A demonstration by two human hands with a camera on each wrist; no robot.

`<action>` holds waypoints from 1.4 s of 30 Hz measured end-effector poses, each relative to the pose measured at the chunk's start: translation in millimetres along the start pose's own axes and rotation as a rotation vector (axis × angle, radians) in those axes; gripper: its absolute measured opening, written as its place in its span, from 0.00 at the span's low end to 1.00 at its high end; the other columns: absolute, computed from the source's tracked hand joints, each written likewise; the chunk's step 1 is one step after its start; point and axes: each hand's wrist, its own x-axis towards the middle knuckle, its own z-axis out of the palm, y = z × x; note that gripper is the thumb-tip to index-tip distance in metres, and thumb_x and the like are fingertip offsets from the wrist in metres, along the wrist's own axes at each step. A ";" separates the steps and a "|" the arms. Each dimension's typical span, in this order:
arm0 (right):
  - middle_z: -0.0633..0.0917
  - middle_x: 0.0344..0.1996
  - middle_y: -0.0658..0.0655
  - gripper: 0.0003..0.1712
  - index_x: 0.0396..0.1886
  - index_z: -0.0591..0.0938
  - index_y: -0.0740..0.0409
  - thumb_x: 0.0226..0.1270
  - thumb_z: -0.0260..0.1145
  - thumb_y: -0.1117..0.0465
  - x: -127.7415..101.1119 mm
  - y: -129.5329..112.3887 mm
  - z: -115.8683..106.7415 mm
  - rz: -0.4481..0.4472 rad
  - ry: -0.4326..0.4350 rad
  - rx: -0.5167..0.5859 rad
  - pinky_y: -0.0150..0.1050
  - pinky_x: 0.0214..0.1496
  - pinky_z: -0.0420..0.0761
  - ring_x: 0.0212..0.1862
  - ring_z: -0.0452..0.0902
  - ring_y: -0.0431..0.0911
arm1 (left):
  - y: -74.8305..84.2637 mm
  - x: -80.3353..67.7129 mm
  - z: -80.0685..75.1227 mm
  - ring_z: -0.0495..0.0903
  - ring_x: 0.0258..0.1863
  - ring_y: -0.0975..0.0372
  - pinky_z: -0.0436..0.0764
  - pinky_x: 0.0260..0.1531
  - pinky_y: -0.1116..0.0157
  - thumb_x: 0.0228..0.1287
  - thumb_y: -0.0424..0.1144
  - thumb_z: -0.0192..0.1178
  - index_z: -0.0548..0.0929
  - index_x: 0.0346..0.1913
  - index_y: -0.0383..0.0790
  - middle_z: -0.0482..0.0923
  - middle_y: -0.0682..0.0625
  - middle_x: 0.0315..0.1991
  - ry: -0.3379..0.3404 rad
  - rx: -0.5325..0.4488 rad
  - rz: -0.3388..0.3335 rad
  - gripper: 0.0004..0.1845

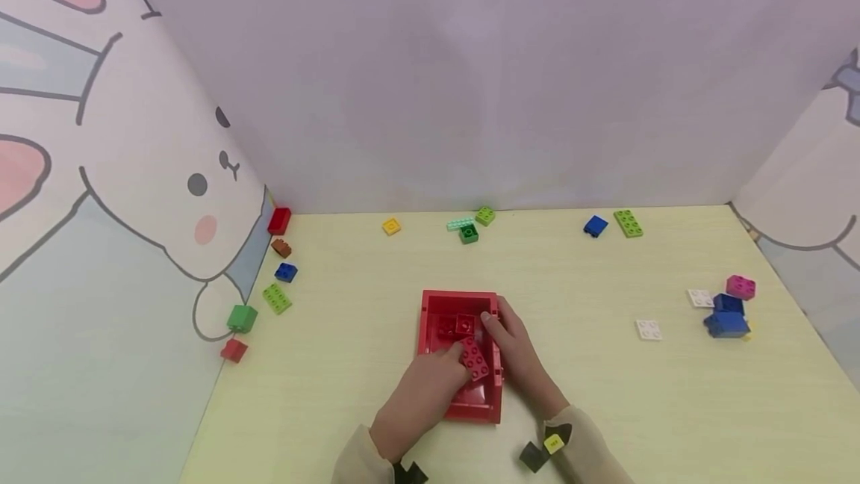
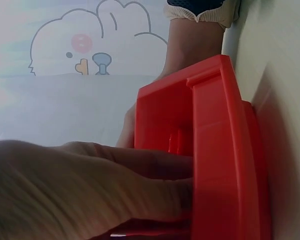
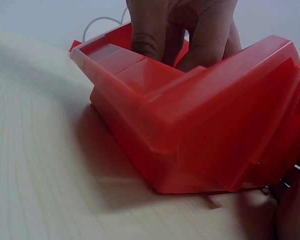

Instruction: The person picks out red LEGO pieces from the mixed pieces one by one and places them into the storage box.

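A red open-topped plastic box (image 1: 424,327) sits on the pale table in front of the person. The left hand (image 1: 426,387) reaches over its left side and pinches a red toy brick (image 1: 474,359) with several studs inside the box. In the left wrist view, thumb and fingers (image 2: 155,197) dip behind the box's near wall, which hides their tips. A smaller red brick (image 1: 465,324) lies at the box's far end. The right hand (image 1: 517,349) grips the right wall from outside, its thumb bent over the rim.
Along the left edge lie several bricks, among them a green brick (image 1: 242,318) and a lime brick (image 1: 277,298). A yellow brick (image 1: 391,226) and a dark green brick (image 1: 469,234) are near the back wall. Blue bricks (image 1: 727,324) and a white brick (image 1: 649,330) lie at right.
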 end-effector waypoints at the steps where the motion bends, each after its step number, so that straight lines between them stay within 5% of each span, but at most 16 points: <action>1: 0.80 0.65 0.55 0.25 0.72 0.70 0.46 0.82 0.54 0.47 -0.1 -0.6 0.2 -0.001 0.000 -0.001 0.26 0.64 0.77 0.69 0.74 0.54 | 0.0 -0.1 0.4 0.70 0.29 0.67 0.77 0.30 0.76 0.62 0.41 0.76 0.92 0.44 0.55 0.85 0.55 0.45 0.002 0.006 0.002 0.08; 19: 0.81 0.64 0.55 0.25 0.72 0.70 0.47 0.82 0.53 0.46 -0.4 -2.9 1.2 -0.009 0.007 -0.011 0.26 0.65 0.76 0.66 0.74 0.51 | -0.1 -0.3 2.1 0.77 0.33 0.67 0.87 0.40 0.71 0.64 0.39 0.74 0.93 0.44 0.52 0.87 0.54 0.47 -0.013 -0.030 0.001 0.08; 42: 0.80 0.65 0.54 0.26 0.72 0.70 0.46 0.81 0.55 0.45 -1.0 -2.2 0.6 0.014 -0.002 0.007 0.25 0.64 0.76 0.68 0.74 0.53 | 0.9 -1.7 0.4 0.76 0.37 0.66 0.86 0.43 0.71 0.63 0.38 0.74 0.93 0.43 0.51 0.86 0.54 0.46 -0.045 -0.058 -0.009 0.07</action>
